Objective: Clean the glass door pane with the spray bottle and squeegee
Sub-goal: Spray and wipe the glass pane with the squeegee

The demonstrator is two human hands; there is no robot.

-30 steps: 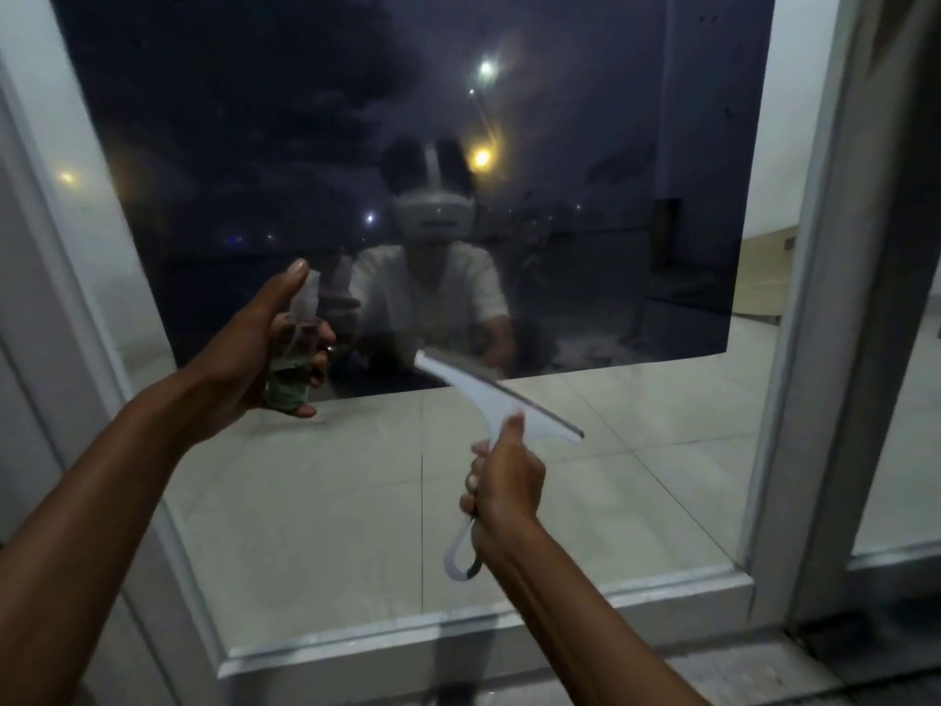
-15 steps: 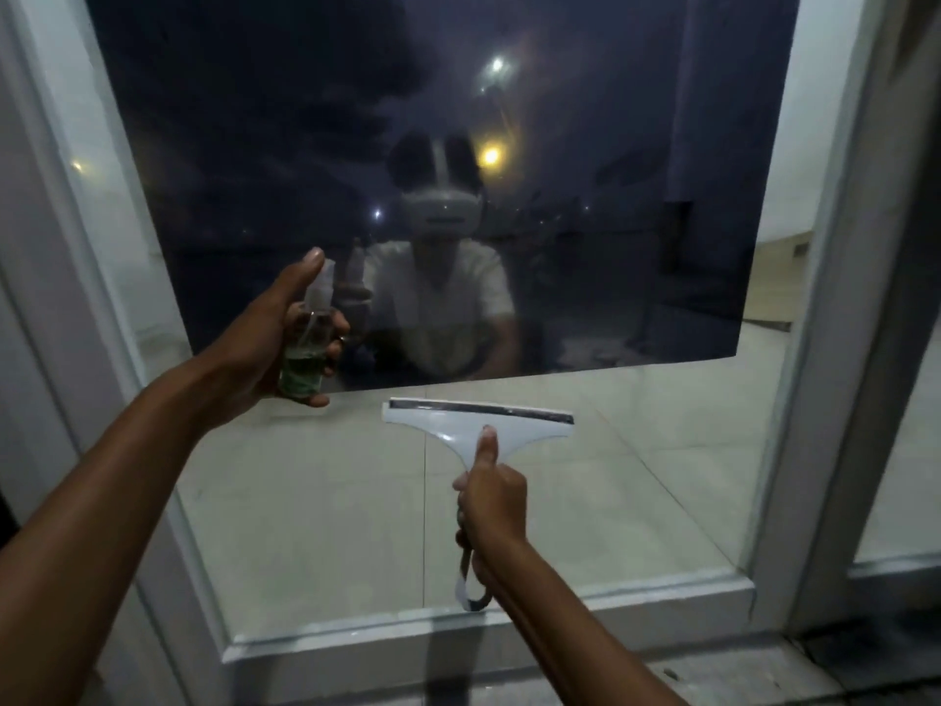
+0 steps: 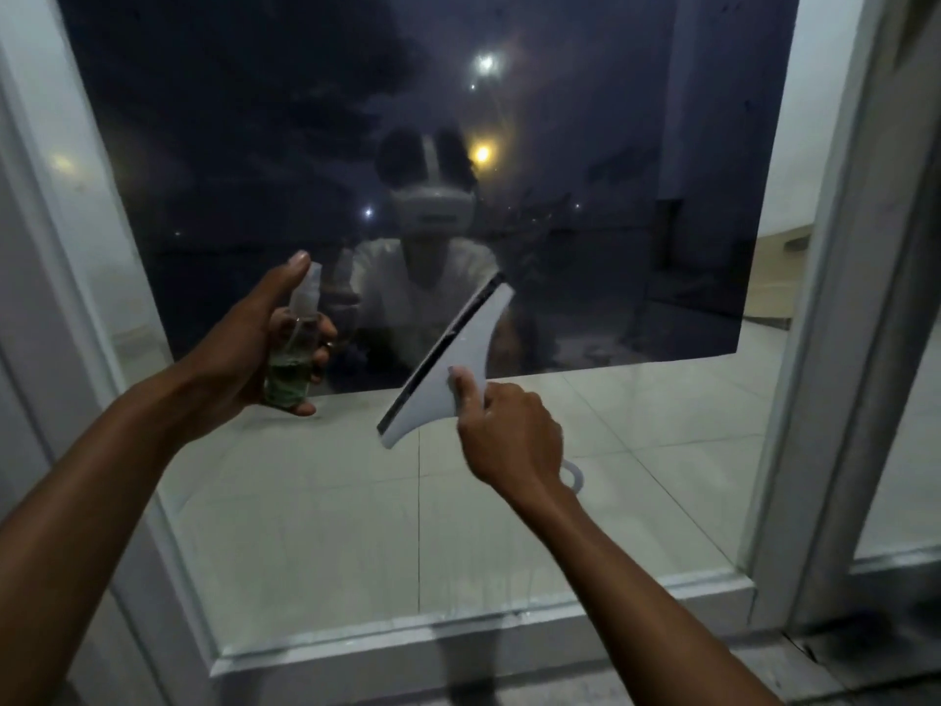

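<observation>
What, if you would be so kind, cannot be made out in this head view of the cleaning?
- Squeegee handle: mostly hidden by the right hand.
- Blade contact with the glass pane: cannot tell.
- Spray bottle nozzle: hidden behind the left hand.
- Pane's top: cut off by the frame edge.

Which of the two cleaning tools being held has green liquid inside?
The spray bottle, gripped in the left hand. Its clear body shows green liquid at the bottom. The squeegee, held by the right hand, is solid white with a dark blade.
</observation>
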